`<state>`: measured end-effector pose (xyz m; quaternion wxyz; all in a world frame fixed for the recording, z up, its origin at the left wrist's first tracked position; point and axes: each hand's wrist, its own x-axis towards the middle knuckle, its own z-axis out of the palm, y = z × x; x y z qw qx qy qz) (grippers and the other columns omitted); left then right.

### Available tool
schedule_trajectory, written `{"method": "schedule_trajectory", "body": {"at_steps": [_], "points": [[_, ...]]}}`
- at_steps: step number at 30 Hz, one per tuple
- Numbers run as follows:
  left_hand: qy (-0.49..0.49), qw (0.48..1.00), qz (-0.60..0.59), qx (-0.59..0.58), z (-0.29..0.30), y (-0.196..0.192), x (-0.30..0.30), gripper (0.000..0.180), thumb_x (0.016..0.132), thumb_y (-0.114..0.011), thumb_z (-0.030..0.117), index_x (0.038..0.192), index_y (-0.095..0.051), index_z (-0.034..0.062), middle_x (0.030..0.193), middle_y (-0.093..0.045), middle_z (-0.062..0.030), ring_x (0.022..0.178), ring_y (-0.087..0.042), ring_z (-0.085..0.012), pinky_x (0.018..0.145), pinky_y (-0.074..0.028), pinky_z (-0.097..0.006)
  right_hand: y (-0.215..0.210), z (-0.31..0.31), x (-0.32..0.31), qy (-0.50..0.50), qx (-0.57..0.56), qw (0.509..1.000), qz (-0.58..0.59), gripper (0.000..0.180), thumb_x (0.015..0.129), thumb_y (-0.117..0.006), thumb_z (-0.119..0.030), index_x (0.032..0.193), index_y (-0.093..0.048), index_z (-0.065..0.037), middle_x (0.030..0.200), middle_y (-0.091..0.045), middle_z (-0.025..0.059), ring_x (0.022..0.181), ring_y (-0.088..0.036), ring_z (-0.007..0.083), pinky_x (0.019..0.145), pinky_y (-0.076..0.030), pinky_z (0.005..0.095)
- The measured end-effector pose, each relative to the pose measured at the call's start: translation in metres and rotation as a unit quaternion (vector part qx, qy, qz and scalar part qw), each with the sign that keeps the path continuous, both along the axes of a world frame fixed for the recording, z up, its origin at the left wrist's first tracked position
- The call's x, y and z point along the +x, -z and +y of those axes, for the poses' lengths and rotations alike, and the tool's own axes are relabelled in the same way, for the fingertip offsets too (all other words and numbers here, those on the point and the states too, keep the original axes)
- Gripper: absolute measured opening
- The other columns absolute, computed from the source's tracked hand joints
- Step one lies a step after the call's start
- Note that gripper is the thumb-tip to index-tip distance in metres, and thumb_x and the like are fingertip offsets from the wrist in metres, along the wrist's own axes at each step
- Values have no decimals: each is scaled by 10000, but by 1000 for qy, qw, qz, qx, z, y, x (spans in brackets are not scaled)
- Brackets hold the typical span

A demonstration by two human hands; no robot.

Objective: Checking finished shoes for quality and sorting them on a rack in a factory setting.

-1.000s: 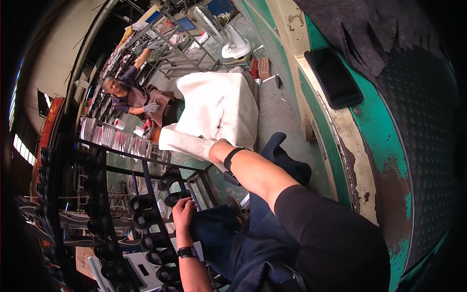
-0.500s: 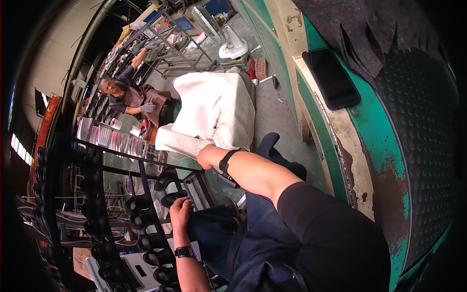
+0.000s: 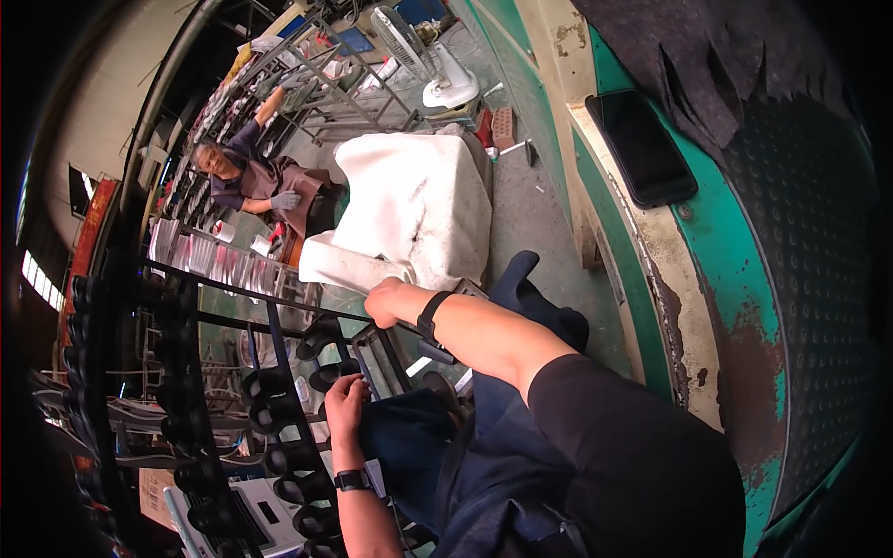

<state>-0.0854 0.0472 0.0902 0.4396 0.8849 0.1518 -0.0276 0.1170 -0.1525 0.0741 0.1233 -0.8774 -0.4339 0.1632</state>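
At the lower centre, my left hand [image 3: 345, 405] is closed, its fingertips bent together. Whether anything small sits between them cannot be made out. It is beside a black rack holding black rounded forms [image 3: 326, 376] and above dark blue cloth [image 3: 405, 437]. My right arm stretches across to the near edge of a bulky thing under a white cover [image 3: 409, 205]. There my right hand [image 3: 386, 301] shows mostly its back and wrist. Its fingers are hidden, so I cannot tell whether it grips anything.
A green machine edge [image 3: 726, 251] with a black phone [image 3: 644, 149] runs along the right. A white fan [image 3: 446, 79] stands far back, near a red perforated brick [image 3: 503, 127]. Another person [image 3: 256, 186] in an apron and gloves is at the far left by racks.
My right hand has moved slightly left along the near edge of the white cover. My left hand has hardly moved. The other person keeps the same pose.
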Motion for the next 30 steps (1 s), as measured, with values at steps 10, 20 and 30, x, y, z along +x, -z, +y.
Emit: {"method": "schedule_trajectory", "body": {"at_steps": [10, 20, 30], "points": [[19, 1000, -5, 15, -4, 3, 4, 267, 970, -597, 152, 1121, -706, -39, 912, -756, -115, 790, -719, -146, 728, -557, -270, 41, -48, 33, 128, -71, 985, 95, 331, 791, -653, -149, 1096, -777, -111, 1127, -747, 119, 1051, -714, 290, 840, -557, 428], [23, 1000, -1, 19, -7, -1, 6, 278, 963, -594, 158, 1116, -704, -47, 925, -752, -114, 774, -718, -152, 721, -555, -273, 4, -71, 38, 104, -49, 993, 35, 260, 788, -608, -128, 964, -778, -40, 1007, -749, 161, 923, -722, 328, 764, -559, 439], [27, 1000, 13, 8, -11, -3, 8, 265, 966, -592, 142, 1126, -699, -40, 913, -748, -99, 773, -712, -145, 699, -549, -266, 28, -49, 29, 72, -68, 993, 64, 326, 814, -645, -129, 1110, -774, -86, 1155, -737, 141, 1055, -709, 324, 837, -559, 443]]}}
